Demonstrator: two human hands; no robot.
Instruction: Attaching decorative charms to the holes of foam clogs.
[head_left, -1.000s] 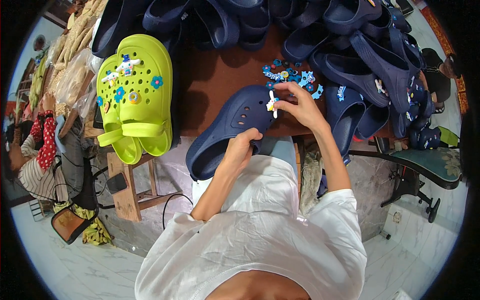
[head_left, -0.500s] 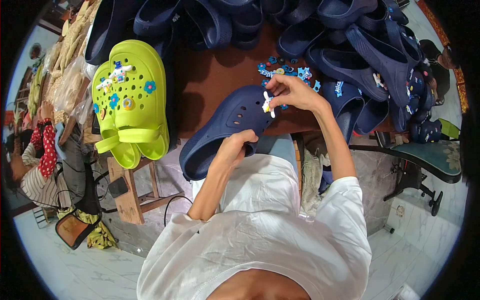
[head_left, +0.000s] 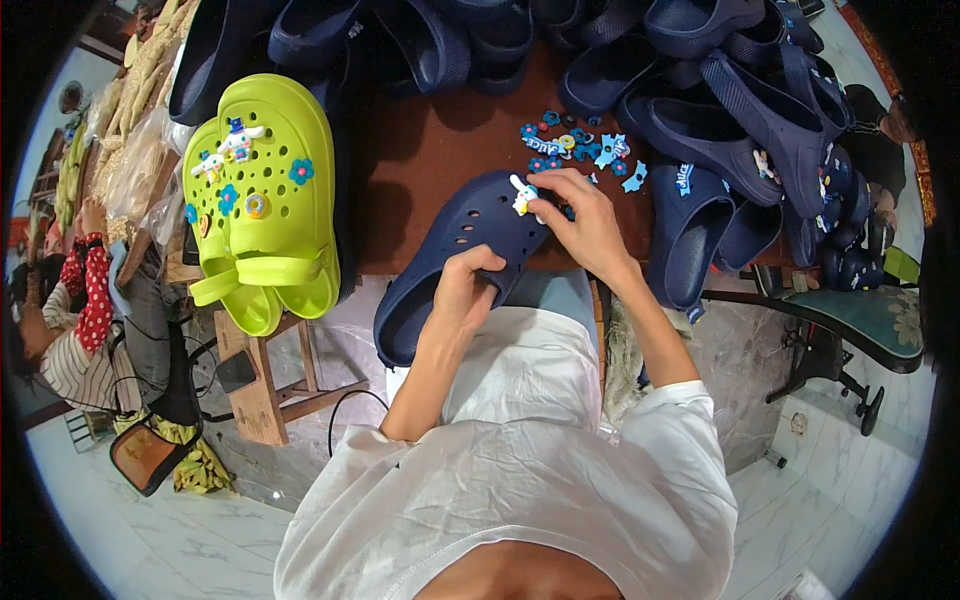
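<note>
while the white charm (head_left: 521,196) lies against the toe of the navy clog (head_left: 488,225), held across the worktop's (head_left: 410,180) front edge, the right hand (head_left: 585,225) pinches it almost closed; a crooked push could make it slip. the left hand (head_left: 466,284) half-curls around the clog's near side; slack there could let it twist. loose charms (head_left: 608,152) beyond the toe could scatter if knocked.
</note>
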